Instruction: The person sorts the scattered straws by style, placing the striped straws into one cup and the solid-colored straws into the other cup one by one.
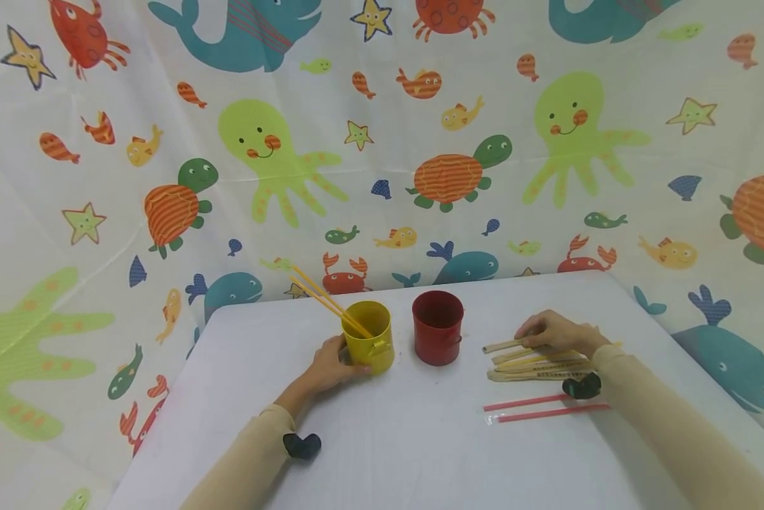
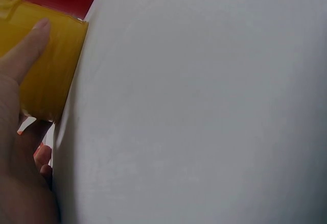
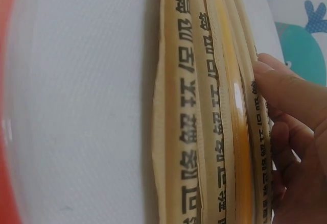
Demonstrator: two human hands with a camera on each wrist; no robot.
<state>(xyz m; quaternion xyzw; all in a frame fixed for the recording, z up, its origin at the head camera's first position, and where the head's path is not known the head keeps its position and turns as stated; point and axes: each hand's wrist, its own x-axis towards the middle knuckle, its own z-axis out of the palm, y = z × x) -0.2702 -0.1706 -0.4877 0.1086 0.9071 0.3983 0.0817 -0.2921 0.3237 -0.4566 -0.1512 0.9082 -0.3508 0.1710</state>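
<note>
My left hand curls round the left side of a small yellow bucket, its thumb across the front. Two yellow straws lean out of the bucket to the left. At the right, my right hand pinches the farthest of several paper-wrapped straws, thumb and forefinger on its wrapper. The other brown paper-wrapped straws lie side by side, with printed characters along them. Between the wrappers runs a yellow straw.
A dark red bucket stands just right of the yellow one, its inside in shadow. Nearer the front lie two red straws in clear wrapping. Behind the white table hangs a sea-animal cloth.
</note>
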